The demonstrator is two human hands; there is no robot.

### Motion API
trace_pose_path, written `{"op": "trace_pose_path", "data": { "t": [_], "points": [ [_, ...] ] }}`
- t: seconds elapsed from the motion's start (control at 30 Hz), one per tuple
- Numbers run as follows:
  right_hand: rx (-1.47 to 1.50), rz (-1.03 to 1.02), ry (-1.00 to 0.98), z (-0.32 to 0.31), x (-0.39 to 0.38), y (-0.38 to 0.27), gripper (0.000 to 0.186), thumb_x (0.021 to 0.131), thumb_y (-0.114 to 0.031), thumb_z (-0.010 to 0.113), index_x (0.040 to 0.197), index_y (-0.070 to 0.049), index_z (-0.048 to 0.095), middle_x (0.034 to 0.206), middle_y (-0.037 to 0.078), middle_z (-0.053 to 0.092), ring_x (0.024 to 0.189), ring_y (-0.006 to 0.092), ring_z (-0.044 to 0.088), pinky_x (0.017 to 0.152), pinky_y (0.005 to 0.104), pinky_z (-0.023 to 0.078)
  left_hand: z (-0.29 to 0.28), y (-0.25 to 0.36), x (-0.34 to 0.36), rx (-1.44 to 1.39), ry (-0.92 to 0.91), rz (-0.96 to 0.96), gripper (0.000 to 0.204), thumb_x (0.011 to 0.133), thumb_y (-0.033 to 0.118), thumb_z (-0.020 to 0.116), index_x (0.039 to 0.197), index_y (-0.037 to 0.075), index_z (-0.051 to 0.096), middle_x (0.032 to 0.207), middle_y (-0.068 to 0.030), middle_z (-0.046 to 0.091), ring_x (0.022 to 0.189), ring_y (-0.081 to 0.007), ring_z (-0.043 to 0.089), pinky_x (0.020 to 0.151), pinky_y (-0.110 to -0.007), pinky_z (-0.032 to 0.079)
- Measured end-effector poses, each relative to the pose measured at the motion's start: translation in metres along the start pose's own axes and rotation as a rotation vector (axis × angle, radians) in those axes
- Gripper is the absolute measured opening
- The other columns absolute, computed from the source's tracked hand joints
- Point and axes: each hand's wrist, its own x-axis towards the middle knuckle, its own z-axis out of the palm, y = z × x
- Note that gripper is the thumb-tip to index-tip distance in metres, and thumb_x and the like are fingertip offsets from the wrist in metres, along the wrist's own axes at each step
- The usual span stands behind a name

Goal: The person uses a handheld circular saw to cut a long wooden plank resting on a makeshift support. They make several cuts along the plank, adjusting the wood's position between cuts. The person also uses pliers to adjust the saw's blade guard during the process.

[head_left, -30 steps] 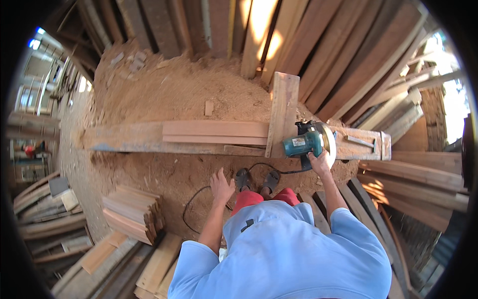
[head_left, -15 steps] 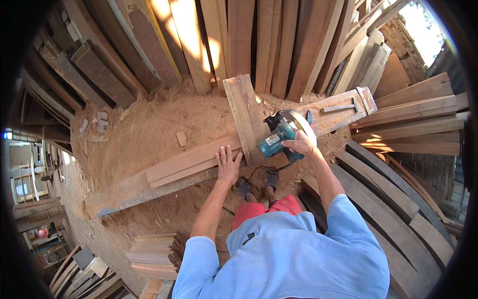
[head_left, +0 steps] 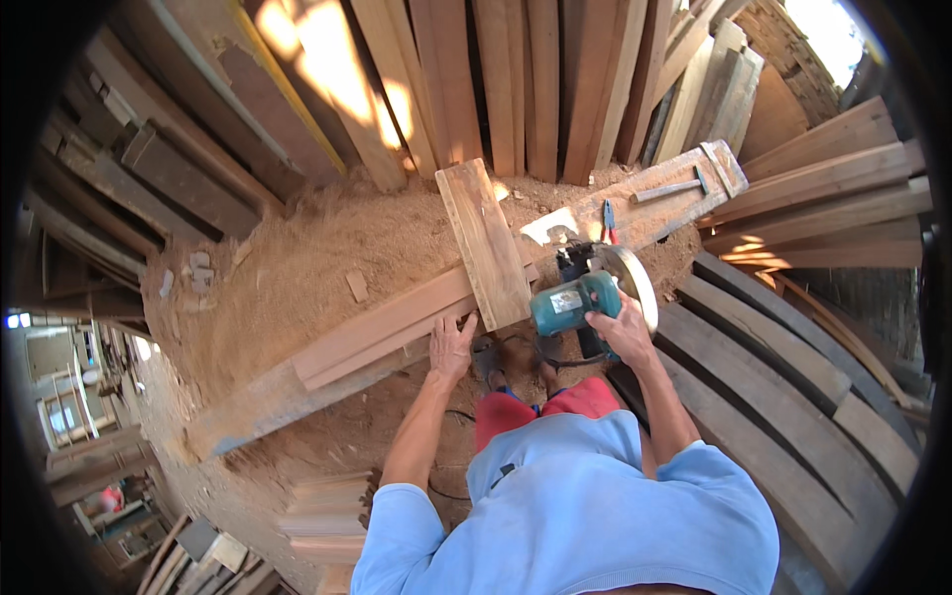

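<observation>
My right hand (head_left: 623, 329) is wrapped round the handle of a teal circular saw (head_left: 567, 303) with a pale round blade guard. The saw is held to the right of a short wide board (head_left: 484, 248), apart from it. That board lies crosswise over two long reddish planks (head_left: 382, 332) stacked on a low, dusty support beam (head_left: 248, 412). My left hand (head_left: 452, 347) rests at the near edge of the planks, left of the short board's near end. Its fingers are slightly bent and apart, with the tips touching the plank edge.
Pliers (head_left: 609, 222) and a hammer (head_left: 666, 190) lie on the beam's far right part. Sawdust (head_left: 297, 258) covers the ground. Timber (head_left: 540, 89) leans along the back, more planks (head_left: 773, 387) lie at the right, and a cord trails near my feet.
The saw in my right hand has moved right and nearer, away from the short board. My left hand has slid from the planks' top to their near edge, its fingers less stretched.
</observation>
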Motion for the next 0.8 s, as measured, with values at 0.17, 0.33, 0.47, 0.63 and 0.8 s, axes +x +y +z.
{"op": "trace_pose_path", "data": {
  "t": [0.17,0.33,0.47,0.63,0.8],
  "points": [
    [0.211,0.008,0.154,0.011,-0.044,0.012,0.031,0.087,-0.006,0.073,0.115,0.001,0.065,0.08,0.0,0.061,0.063,0.0091,0.055,0.057,0.0289,0.045,-0.004,-0.021,-0.016,0.054,-0.014,0.132,0.078,0.083,-0.004,0.064,0.155,0.024,0.052,0.115,-0.0147,0.055,0.109,-0.0367,0.054,0.095,-0.052,0.047],
    [0.318,0.026,0.219,0.019,-0.072,0.02,0.03,0.087,-0.003,0.072,0.116,0.001,0.064,0.08,0.0,0.061,0.063,0.008,0.055,0.057,0.0277,0.044,0.006,-0.041,-0.032,0.146,0.015,0.134,0.09,0.081,-0.004,0.066,0.163,0.02,0.039,0.133,-0.0187,0.052,0.115,-0.0403,0.052,0.098,-0.054,0.045],
    [0.322,0.018,0.223,0.033,-0.08,0.022,0.031,0.087,-0.001,0.072,0.117,0.001,0.064,0.079,-0.001,0.06,0.063,0.0074,0.055,0.056,0.027,0.044,0.008,-0.046,-0.029,0.202,0.022,0.199,0.092,0.082,-0.001,0.067,0.166,0.015,0.032,0.152,-0.0246,0.041,0.13,-0.0452,0.045,0.106,-0.059,0.039],
    [0.396,-0.042,0.178,0.049,-0.079,0.02,0.033,0.088,-0.001,0.074,0.119,0.0,0.064,0.079,-0.001,0.062,0.064,0.0064,0.055,0.057,0.0259,0.044,0.003,-0.049,-0.005,0.282,-0.009,0.279,0.09,0.084,0.002,0.068,0.166,0.013,0.03,0.171,-0.0308,0.018,0.153,-0.0521,0.026,0.122,-0.067,0.023],
    [0.418,-0.045,0.172,0.062,-0.074,0.017,0.035,0.085,-0.004,0.074,0.119,0.0,0.065,0.081,0.001,0.063,0.064,0.0083,0.056,0.059,0.0262,0.045,0.008,-0.04,0.018,0.204,-0.006,0.283,0.091,0.082,-0.001,0.066,0.164,0.009,0.029,0.168,-0.0319,0.022,0.156,-0.0568,0.017,0.124,-0.073,0.014]
  ]
}}
